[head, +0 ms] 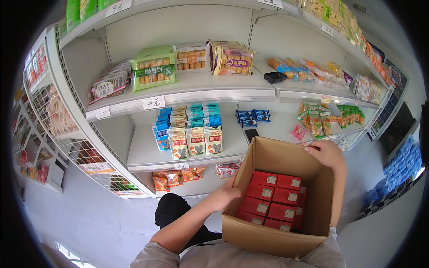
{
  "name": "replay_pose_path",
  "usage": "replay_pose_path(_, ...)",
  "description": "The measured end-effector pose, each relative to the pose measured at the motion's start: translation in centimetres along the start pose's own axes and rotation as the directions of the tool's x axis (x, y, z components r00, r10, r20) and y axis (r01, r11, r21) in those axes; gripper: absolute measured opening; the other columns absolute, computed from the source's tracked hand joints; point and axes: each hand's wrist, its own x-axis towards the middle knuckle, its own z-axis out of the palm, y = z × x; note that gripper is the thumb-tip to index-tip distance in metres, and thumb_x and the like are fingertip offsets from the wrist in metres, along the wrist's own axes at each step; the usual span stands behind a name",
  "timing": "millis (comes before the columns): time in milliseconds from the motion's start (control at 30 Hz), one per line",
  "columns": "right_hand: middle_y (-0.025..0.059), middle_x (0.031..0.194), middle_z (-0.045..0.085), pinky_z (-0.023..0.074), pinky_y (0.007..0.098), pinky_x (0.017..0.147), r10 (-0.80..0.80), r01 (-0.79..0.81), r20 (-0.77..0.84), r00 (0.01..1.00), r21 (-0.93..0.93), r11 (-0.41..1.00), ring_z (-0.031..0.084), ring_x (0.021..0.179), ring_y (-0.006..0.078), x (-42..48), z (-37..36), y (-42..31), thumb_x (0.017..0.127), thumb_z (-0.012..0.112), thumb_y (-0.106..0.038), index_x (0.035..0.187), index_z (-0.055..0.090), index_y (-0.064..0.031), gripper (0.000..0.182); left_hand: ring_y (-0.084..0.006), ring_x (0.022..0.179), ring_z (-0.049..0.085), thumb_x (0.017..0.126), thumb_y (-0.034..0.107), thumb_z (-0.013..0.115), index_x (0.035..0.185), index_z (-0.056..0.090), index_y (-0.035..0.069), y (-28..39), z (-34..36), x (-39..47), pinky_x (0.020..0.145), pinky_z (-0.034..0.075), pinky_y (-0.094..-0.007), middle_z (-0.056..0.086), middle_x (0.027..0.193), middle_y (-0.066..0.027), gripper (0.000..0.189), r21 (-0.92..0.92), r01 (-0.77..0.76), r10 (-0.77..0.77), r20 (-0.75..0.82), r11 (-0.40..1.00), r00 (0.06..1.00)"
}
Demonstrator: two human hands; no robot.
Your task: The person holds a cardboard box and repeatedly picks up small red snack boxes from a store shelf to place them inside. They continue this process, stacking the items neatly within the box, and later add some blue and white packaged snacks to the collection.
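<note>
An open cardboard box (278, 243) is held up in front of my body, tilted so its inside shows. My left hand (226, 197) grips its left wall, the thumb over the rim and the fingers hidden outside. On the far right corner of the rim, my right hand (321, 152) holds on with the thumb inside. Several small red boxes (283, 196) with pale printed labels lie in rows inside. They cover the left part of the bottom, and bare cardboard shows at the right.
Snack shelves (214, 95) stand ahead, bearing cookie packs (233, 60), bagged biscuits (196, 140) and blue packets (253, 117). A phone-like black object (251, 134) lies beyond the box. Left is a wire rack (63, 124); right are blue-wrapped bottle packs (399, 167). My black-clad knee (172, 207) is near the bottom shelf.
</note>
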Motion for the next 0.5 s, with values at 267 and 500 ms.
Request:
replay_pose_path(267, 0.0124, 0.081, 0.074, 0.0527, 0.0425, 0.069, 0.017, -0.017, -0.073, 0.997, -0.003, 1.0, 0.071, 0.076, 0.0323, -1.5, 0.1, -2.6, 0.098, 0.079, -0.039, 0.1, 0.079, -0.0091, 0.03, -0.0286, 0.157, 0.041, 0.085, 0.015, 0.065, 0.177, 0.023, 0.003, -2.3, -0.4, -1.0, 0.129, 0.031, -0.0406, 0.044, 0.17, -0.0179, 0.101, -0.206, -0.049, 0.034, -0.077, 0.977, 0.996)
replay_pose_path(500, 0.0134, 0.081, 0.074, 0.0534, 0.0425, 0.069, 0.049, -0.049, -0.092, 0.995, 0.009, 0.999, 0.072, 0.076, 0.0328, -0.6, 0.5, -3.6, 0.096, 0.081, -0.04, 0.102, 0.078, -0.0088, 0.032, -0.0298, 0.155, 0.044, 0.086, 0.016, 0.065, 0.175, 0.025, 0.004, -1.3, -1.7, -0.8, 0.128, 0.034, -0.0426, 0.047, 0.167, -0.0178, 0.099, -0.24, 0.0, -0.021, -0.084, 0.971, 0.996)
